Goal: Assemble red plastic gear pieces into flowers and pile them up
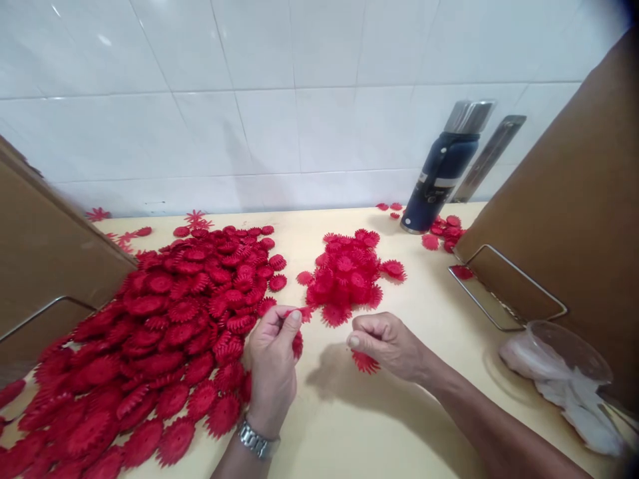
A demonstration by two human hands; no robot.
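Between thumb and forefinger, my left hand pinches a thin red petal piece with a jagged edge. Another red piece shows just under its fingers. My right hand is closed in a pinch to the right, apart from the left; what its fingertips hold is too small to make out. Below those fingers shows a red fringed disc, and I cannot tell whether it is held or lying on the table. Beyond the hands sits a smaller pile of red petal pieces. A large heap of layered red flower discs spreads at the left.
A dark blue thermos flask stands by the tiled wall, with a metal ruler-like strip behind it. Cardboard panels flank both sides of the table. A clear plastic tub with a whitish bag lies at right beside a wire frame.
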